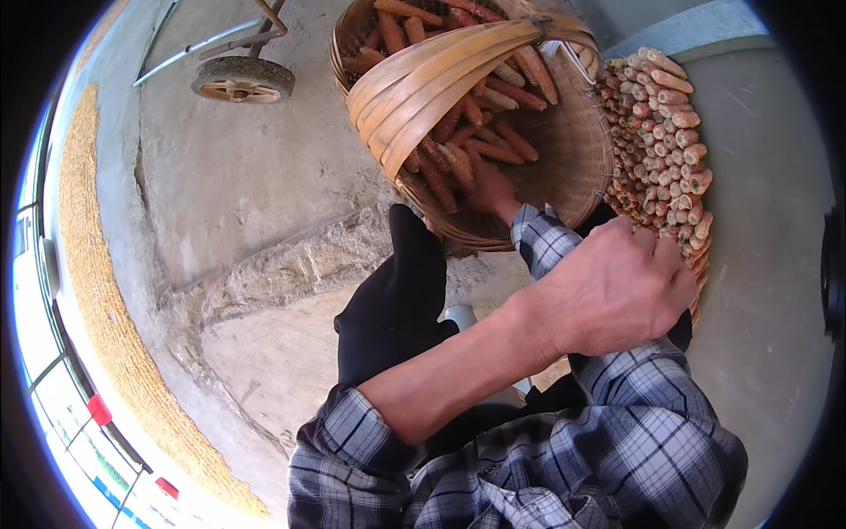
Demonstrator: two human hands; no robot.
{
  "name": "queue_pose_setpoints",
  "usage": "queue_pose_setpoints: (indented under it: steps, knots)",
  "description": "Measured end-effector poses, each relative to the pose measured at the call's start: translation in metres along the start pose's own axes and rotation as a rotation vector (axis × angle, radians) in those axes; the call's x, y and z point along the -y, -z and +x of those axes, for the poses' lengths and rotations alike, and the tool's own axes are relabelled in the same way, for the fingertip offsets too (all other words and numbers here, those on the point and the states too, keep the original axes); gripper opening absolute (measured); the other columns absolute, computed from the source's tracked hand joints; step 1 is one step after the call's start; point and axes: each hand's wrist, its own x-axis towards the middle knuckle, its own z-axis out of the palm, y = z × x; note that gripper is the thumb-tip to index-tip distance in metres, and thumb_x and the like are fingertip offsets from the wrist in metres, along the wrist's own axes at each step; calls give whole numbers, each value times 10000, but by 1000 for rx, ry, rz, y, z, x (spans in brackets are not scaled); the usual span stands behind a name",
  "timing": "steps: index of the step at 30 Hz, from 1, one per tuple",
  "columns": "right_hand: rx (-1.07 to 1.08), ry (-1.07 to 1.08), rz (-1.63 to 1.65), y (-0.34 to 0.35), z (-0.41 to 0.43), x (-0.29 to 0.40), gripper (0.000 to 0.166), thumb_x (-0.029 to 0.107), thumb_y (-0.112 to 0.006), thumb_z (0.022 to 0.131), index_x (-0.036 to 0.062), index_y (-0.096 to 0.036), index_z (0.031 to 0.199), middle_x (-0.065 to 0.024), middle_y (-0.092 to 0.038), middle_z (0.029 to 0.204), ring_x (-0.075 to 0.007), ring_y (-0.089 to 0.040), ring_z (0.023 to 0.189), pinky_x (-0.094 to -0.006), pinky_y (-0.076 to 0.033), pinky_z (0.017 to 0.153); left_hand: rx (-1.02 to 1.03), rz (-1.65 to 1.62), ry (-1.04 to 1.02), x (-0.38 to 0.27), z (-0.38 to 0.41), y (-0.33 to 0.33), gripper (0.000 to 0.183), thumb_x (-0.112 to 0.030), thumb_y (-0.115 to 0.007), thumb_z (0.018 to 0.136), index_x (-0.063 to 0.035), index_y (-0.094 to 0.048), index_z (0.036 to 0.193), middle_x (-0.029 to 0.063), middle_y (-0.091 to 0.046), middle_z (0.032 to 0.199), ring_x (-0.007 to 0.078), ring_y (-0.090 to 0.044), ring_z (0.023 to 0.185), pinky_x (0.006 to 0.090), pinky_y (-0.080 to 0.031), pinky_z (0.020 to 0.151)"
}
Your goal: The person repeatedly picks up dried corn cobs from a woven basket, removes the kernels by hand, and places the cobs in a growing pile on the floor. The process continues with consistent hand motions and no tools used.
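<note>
A woven bamboo basket with a broad strap handle lies tipped, its mouth facing me. Reddish stripped corn cobs fill its far and left parts. My right hand reaches inside, its fingers among the cobs at the lower left; whether they grip one is hidden. My left arm crosses over the right one. My left hand is curled into a fist, back up, near a stack of corn cobs at the right. What may be in that fist is out of sight.
The cob stack stands beside a smooth grey surface. A wheel on a metal frame rests on the concrete floor at upper left. A rough broken ledge crosses the floor. Yellow grain lies in a long strip at left.
</note>
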Motion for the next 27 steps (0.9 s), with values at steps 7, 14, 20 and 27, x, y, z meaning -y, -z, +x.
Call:
queue_pose_setpoints:
  steps: [7,14,20,27]
  knots:
    - [164,-69,78,5,3,0,854,271,-706,636,135,-297,1373,-201,-535,1213,-356,-532,1100,-398,-441,899,25,-29,24,1,2,0,143,-143,-571,654,-36,-492,708,58,-466,634,201,-547,562,329,-437,474]
    - [761,-243,70,7,2,-27,784,324,-694,652,116,-365,1332,-201,-548,1194,-357,-539,1089,-390,-440,899,81,-50,47,-2,5,-7,147,-143,-579,652,-34,-500,711,65,-485,647,207,-561,565,339,-450,480]
    - [194,-372,17,-29,6,12,695,399,-659,686,50,-452,1251,-221,-557,1170,-353,-549,1072,-365,-450,886,126,-61,55,-5,3,-17,149,-137,-588,641,-38,-499,708,63,-486,645,207,-570,578,339,-465,492]
    - [495,-248,607,19,-6,-43,659,264,-641,696,-17,-429,1253,-198,-574,1116,-296,-574,1020,-329,-461,874,92,-131,117,4,15,-13,134,-51,-550,655,-38,-548,789,85,-512,671,241,-580,596,355,-462,483]
